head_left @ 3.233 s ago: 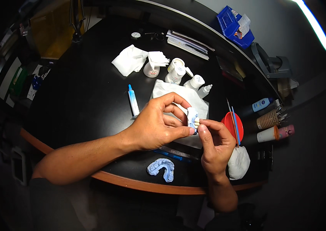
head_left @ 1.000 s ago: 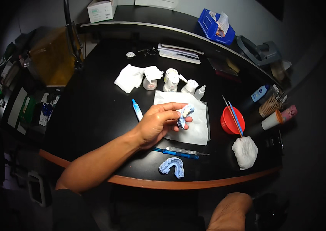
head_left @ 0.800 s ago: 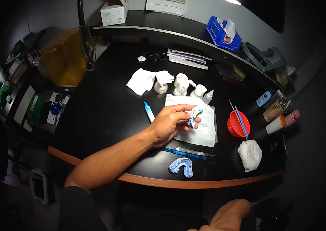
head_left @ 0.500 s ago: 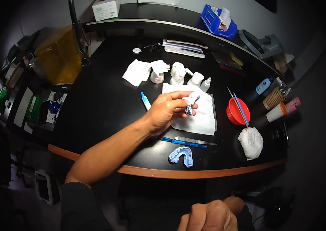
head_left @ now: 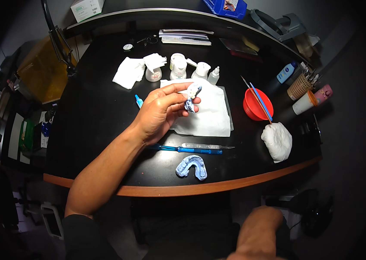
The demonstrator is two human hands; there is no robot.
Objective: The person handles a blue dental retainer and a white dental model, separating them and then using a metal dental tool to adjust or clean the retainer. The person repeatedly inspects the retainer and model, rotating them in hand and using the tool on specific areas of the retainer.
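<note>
Left hand (head_left: 159, 108): raised above the surface (head_left: 90, 125); thumb and fingers pinch the blue dental cast (head_left: 190, 104).
Position of held cast: at the fingertips of the left hand, tilted; pale teeth show on it.
Right hand: beyond the lower edge, nearer the body than the left hand; only the right forearm (head_left: 258, 229) shows clearly; grip cannot be told.
White sheet (head_left: 211, 121): below and to the right of the left hand.
Horseshoe-shaped cast (head_left: 187, 163): on the surface, nearer the body than the left hand.
Blue tool (head_left: 200, 151): between left hand and horseshoe-shaped cast.
Blue-capped tube (head_left: 138, 101): left of the left hand, partly hidden by it.
Red bowl (head_left: 253, 109): well to the right of the left hand.
</note>
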